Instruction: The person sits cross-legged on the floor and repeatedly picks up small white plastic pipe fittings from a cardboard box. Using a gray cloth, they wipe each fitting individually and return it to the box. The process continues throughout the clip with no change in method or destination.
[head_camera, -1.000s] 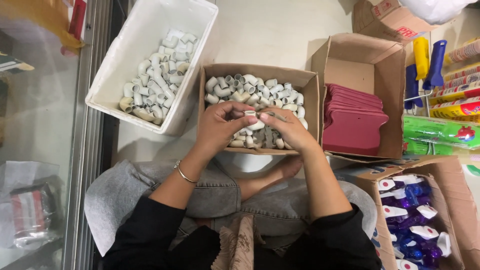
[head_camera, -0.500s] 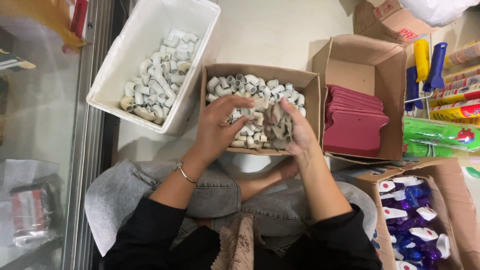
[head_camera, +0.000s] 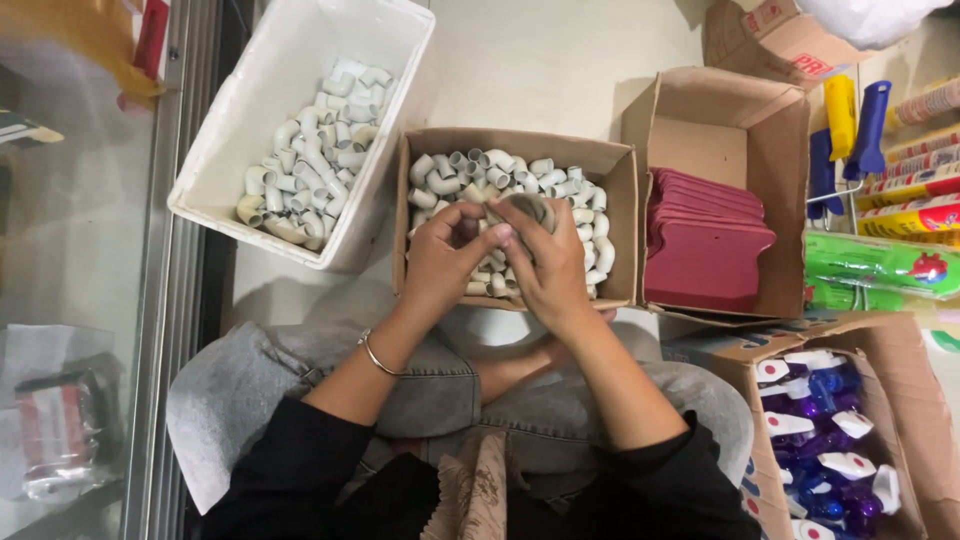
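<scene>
Grey curved pipe elbow (head_camera: 528, 210), both hands gripping, cardboard box (head_camera: 620, 230)

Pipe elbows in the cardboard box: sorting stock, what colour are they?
Off-white to pale grey plastic pipe elbows, clearest in the head view.

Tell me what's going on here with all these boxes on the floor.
A person sits on the floor with both hands over a cardboard box full of small white pipe elbows. The left hand and right hand meet above the box, holding a greyish elbow fitting between them. A white plastic bin of similar fittings stands to the left; a box of dark red flat items stands to the right.
</scene>
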